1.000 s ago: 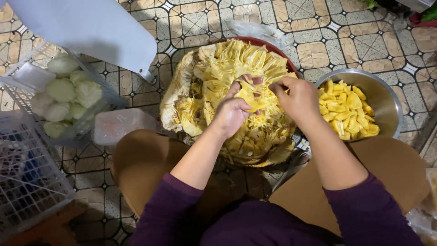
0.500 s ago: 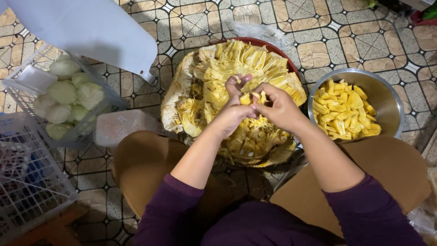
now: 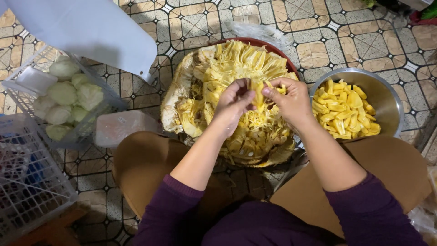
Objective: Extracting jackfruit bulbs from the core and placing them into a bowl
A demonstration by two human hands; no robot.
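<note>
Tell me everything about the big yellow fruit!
The opened jackfruit lies cut side up on a red tray on the tiled floor. Its inside is yellow, stringy fibre packed with pods; a pale rough rind edges its left side. Both hands, left hand and right hand, pinch a yellow piece above its middle.

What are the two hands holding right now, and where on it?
Both hands pinch one yellow jackfruit pod above the opened jackfruit: the left hand grips its left side, the right hand its right side, with the fingertips.
</note>
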